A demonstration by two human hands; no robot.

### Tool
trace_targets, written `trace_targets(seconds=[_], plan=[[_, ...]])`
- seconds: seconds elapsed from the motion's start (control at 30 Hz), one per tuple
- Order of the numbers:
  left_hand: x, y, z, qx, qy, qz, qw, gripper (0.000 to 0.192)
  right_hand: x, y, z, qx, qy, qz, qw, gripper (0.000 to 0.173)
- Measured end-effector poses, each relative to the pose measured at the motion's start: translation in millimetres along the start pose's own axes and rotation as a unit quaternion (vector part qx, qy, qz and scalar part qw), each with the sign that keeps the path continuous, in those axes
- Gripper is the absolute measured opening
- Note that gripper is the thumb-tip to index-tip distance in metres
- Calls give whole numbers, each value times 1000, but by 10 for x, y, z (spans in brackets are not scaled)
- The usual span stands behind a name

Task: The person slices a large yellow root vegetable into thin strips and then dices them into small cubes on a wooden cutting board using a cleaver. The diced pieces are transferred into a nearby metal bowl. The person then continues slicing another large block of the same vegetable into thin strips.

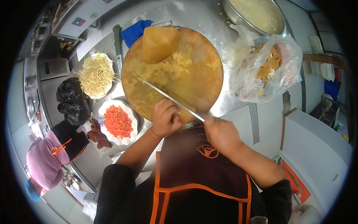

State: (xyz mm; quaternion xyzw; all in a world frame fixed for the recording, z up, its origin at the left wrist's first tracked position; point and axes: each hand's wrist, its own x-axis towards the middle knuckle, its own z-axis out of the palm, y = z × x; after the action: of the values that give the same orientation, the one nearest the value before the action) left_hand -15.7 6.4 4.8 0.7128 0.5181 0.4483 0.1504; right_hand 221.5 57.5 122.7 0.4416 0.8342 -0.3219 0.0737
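Note:
On a round wooden chopping block (201,70), my right hand (222,134) is closed round the handle of a knife (173,100), whose blade points up and left. Just left of the blade my left hand (167,118) has curled fingers on a yellowish-brown piece of food (185,115), partly hidden by the blade and fingers. A large yellowish-brown block of food (160,43) lies at the far edge of the chopping block. Left of it stand a plate of diced red food (118,121) and a plate of bean sprouts (96,75).
A green-handled knife (117,42) and a blue cloth (135,33) lie beyond the block. At right are a clear plastic bag of scraps (268,70) and a metal basin of pale liquid (256,14). A black plastic bag (73,100) sits left; a person (46,162) is farther left.

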Motion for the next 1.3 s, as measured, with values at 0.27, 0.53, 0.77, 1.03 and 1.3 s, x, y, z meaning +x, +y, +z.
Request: trace_targets(seconds=[0.27,0.53,0.77,1.03,1.3], plan=[[111,108,-96,7,-28,-29,999,25,208,932,8,405,-62,162,898,23],[396,232,-225,24,-106,-79,991,37,-4,1590,507,549,-28,214,807,24],[1521,-69,230,40,-370,6,928,64,-771,1294,233,487,95,254,830,28],[1705,-59,298,48,-513,-153,843,55,-1182,1028,158,613,207,229,728,22],[1638,64,255,175,-326,-339,865,53,-911,1127,210,684,104,224,686,29]])
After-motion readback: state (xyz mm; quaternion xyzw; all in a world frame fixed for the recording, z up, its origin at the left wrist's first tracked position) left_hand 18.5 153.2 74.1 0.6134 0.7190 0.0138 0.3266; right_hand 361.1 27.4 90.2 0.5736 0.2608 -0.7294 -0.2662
